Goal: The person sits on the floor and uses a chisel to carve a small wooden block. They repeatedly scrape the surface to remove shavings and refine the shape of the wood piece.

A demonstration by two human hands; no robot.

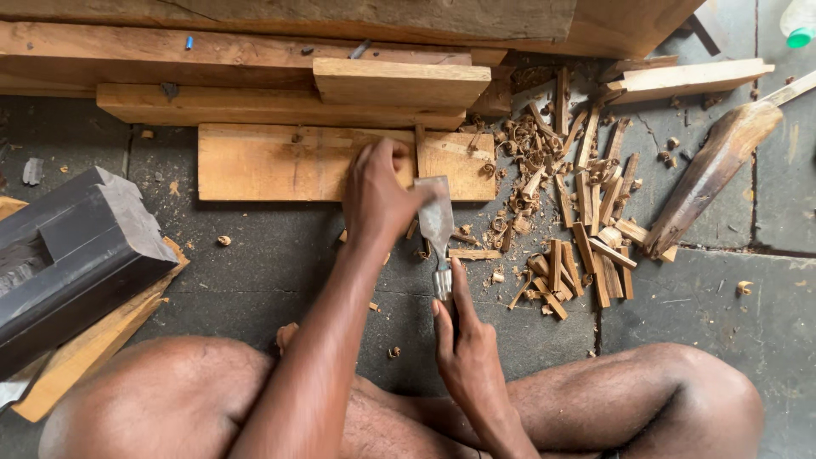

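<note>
- Chisel (437, 228): blade lies at the lower edge of the flat plank (280, 161), on the floor.
- Left hand (378, 194): fist pressing on plank, beside blade.
- Right hand (466, 344): closed around chisel handle, below plank.
- Wood chips (568, 229): heaped right of plank.

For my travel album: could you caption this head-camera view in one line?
Seated on a stone floor, a person steadies a wooden plank with the left hand while the right hand guides a chisel.

Bare forearms and knees, sleeveless.
</note>
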